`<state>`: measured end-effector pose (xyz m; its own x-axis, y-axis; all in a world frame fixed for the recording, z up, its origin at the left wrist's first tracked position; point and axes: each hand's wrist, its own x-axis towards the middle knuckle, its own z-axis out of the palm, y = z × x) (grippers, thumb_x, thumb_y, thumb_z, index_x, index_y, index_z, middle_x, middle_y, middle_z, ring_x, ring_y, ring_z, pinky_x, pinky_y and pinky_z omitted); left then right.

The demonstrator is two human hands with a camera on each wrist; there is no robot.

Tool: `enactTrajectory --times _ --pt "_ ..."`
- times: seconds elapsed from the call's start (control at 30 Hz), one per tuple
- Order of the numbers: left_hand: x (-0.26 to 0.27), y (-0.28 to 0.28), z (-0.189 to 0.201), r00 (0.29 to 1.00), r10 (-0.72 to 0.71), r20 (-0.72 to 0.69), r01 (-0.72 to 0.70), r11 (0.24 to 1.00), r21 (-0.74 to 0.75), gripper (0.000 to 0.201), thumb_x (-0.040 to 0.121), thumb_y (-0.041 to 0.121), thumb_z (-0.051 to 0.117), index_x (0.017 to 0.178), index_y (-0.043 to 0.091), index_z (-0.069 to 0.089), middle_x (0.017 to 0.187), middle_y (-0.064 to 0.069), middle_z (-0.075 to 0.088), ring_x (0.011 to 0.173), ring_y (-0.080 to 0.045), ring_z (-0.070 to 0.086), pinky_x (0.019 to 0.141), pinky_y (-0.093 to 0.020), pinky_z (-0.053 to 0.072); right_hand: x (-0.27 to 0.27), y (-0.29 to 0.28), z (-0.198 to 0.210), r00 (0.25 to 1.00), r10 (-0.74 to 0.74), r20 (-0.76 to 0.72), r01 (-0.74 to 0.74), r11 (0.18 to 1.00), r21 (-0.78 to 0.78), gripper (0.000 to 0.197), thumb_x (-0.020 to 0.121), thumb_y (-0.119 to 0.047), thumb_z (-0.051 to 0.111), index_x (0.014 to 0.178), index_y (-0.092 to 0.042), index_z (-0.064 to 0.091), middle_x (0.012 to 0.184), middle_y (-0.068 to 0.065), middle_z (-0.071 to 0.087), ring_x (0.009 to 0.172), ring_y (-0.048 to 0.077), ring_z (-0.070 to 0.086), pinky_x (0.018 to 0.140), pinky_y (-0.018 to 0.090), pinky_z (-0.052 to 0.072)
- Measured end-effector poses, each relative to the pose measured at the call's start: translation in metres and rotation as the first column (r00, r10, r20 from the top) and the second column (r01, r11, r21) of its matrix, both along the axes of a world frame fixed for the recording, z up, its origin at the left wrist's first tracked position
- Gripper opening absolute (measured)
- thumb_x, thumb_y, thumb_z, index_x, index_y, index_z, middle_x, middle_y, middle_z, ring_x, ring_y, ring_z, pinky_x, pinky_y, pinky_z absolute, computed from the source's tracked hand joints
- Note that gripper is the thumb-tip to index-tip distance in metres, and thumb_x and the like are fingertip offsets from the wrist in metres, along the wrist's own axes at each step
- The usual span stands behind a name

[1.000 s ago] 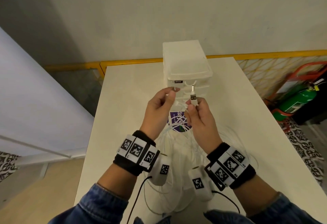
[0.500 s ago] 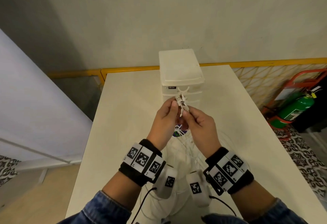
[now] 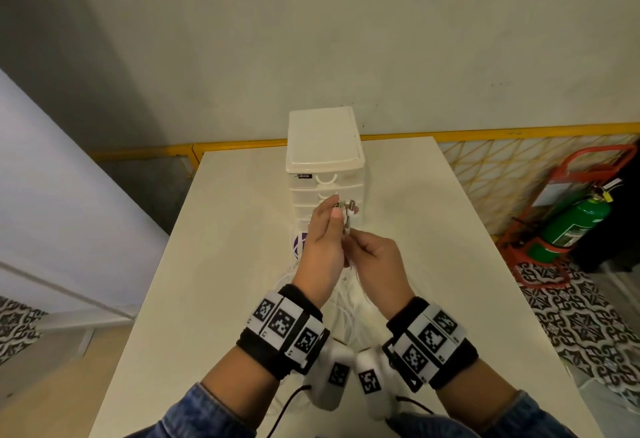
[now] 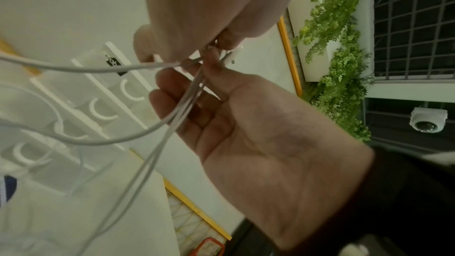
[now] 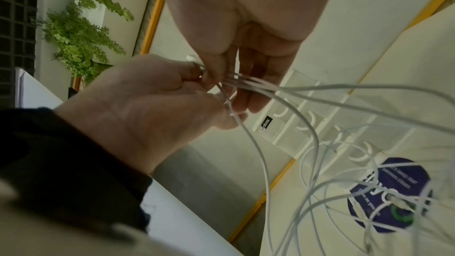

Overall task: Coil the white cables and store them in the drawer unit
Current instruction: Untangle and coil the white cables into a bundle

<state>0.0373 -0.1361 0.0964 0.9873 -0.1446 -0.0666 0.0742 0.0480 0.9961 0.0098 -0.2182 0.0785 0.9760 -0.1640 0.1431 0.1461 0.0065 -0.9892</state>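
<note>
Several thin white cables are gathered by their plug ends in the left hand, whose thumb and fingers pinch the bundle just below the metal connectors. The right hand sits just beside and slightly nearer the person, its fingertips also pinching the strands below that grip. From the two grips the cables hang downward and toward the person, then spill in loose loops over the pale table and a round purple sticker-like disc (its print is too blurred to read). The long axis of the slack therefore runs from the hands down to the tabletop, so coiling would likely mean drawing it up with the right hand. Beyond the hands stands the translucent white plastic drawer unit, all visible drawers looking closed.
</note>
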Motion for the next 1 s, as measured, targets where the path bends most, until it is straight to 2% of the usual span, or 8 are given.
enactTrajectory --times 0.1,0.23,0.37,0.53,0.7,0.8,0.87,1.0 --pt "-0.007 -0.005 -0.003 0.995 -0.093 -0.041 0.095 0.994 0.058 0.038 0.099 0.034 0.035 0.132 0.023 0.05 0.131 -0.007 0.057 0.101 -0.031 0.057 0.063 -0.023 0.042 -0.008 -0.009 -0.006 0.999 0.023 -0.046 -0.024 1.0 -0.012 0.032 0.093 -0.008 0.049 0.067 -0.02 0.063 0.054 -0.014 0.063 0.055 -0.002 0.056 0.056 0.011 0.044" --pt "-0.009 0.005 0.006 0.963 -0.27 -0.002 0.264 0.941 0.211 0.035 0.1 0.028 0.036 0.123 0.01 0.056 0.092 -0.016 0.058 0.062 -0.013 0.049 0.058 -0.019 0.043 -0.014 -0.021 -0.011 0.992 0.076 -0.105 -0.083 0.995 -0.06 0.03 0.095 -0.012 0.046 0.068 -0.012 0.061 0.058 -0.007 0.061 0.055 0.001 0.053 0.058 0.016 0.044" --pt "-0.012 0.017 0.012 0.952 -0.304 0.045 0.29 0.937 0.196 0.037 0.1 0.029 0.035 0.135 0.021 0.043 0.115 -0.008 0.063 0.092 -0.021 0.06 0.088 -0.035 0.048 -0.017 -0.028 -0.011 0.987 0.133 -0.087 -0.144 0.981 -0.128 0.036 0.097 -0.017 0.042 0.077 0.01 0.055 0.057 0.001 0.048 0.054 0.005 0.044 0.061 0.019 0.038" --pt "-0.007 0.018 0.01 0.887 -0.379 0.264 0.346 0.924 0.164 0.056 0.086 0.02 0.06 0.134 0.033 0.035 0.127 -0.007 0.053 0.113 -0.014 0.057 0.084 -0.026 0.054 -0.013 -0.029 -0.001 0.971 0.212 -0.115 -0.228 0.96 -0.16 0.032 0.095 -0.004 0.04 0.065 -0.009 0.052 0.047 -0.005 0.05 0.047 0.014 0.05 0.059 0.037 0.048" --pt "0.002 0.024 0.011 0.896 -0.34 0.286 0.296 0.937 0.185 0.017 0.093 0.018 0.051 0.107 0.026 0.056 0.108 -0.008 0.061 0.103 -0.02 0.066 0.064 -0.038 0.057 -0.007 -0.019 0.005 0.957 0.258 -0.134 -0.275 0.953 -0.13 0.032 0.098 -0.016 0.04 0.072 -0.002 0.053 0.054 0.005 0.05 0.039 0.016 0.045 0.044 0.022 0.041" --pt "0.005 0.034 0.01 0.898 -0.335 0.285 0.285 0.936 0.206 0.012 0.094 0.026 0.045 0.101 0.026 0.054 0.094 -0.015 0.063 0.067 -0.036 0.067 0.055 -0.036 0.054 -0.005 -0.011 0.004 0.951 0.288 -0.117 -0.304 0.94 -0.156 0.031 0.098 -0.017 0.041 0.07 -0.005 0.051 0.056 0.001 0.048 0.042 0.013 0.043 0.048 0.02 0.044" --pt "0.005 0.038 0.01 0.893 -0.347 0.286 0.301 0.934 0.194 0.011 0.098 0.02 0.04 0.099 0.023 0.051 0.092 -0.019 0.063 0.046 -0.021 0.061 0.045 -0.027 0.05 -0.005 -0.007 0.002 0.946 0.306 -0.109 -0.321 0.929 -0.182 0.031 0.097 -0.013 0.042 0.067 -0.013 0.049 0.053 -0.01 0.051 0.044 0.009 0.043 0.052 0.02 0.046" --pt "0.009 0.044 0.01 0.891 -0.31 0.332 0.27 0.949 0.161 0.013 0.098 0.015 0.036 0.097 0.021 0.048 0.083 -0.005 0.058 0.06 -0.023 0.056 0.052 -0.026 0.051 -0.003 -0.006 -0.005 0.942 0.299 -0.152 -0.332 0.898 -0.289 0.029 0.096 -0.016 0.045 0.069 -0.024 0.052 0.061 -0.001 0.061 0.065 0.016 0.059 0.07 0.021 0.045"
